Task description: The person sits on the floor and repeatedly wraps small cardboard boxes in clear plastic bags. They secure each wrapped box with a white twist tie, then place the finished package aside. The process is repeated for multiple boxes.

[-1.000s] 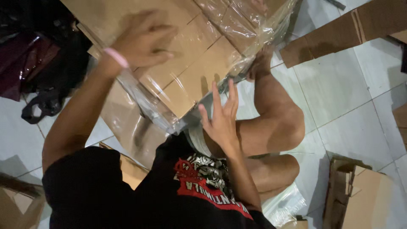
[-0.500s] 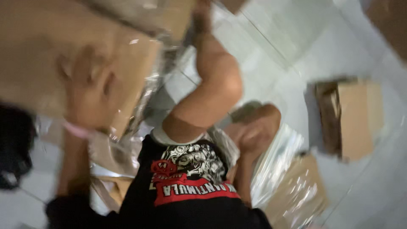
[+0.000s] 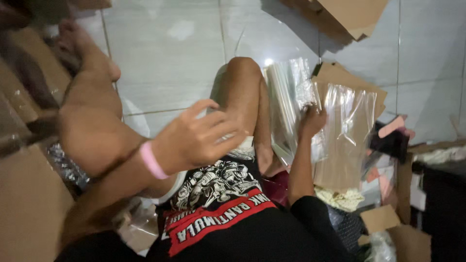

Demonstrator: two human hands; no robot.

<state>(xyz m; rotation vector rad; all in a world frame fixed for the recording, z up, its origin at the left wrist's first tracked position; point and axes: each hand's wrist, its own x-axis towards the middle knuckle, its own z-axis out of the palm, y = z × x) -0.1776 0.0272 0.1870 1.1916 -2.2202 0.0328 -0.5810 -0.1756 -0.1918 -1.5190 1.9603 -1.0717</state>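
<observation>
Now your right hand [image 3: 310,121] has left the cardboard, fingers closed on a clear plastic bag [image 3: 347,131]. Your left hand [image 3: 199,138] hangs open, empty.

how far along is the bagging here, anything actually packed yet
Nothing looks packed: no filled bag shows. In hand: the right hand grips a clear plastic bag at the stack of clear bags beside the knee; the left hand hangs open, in no grip. Left: the flat cardboard on the left lies unused.
</observation>
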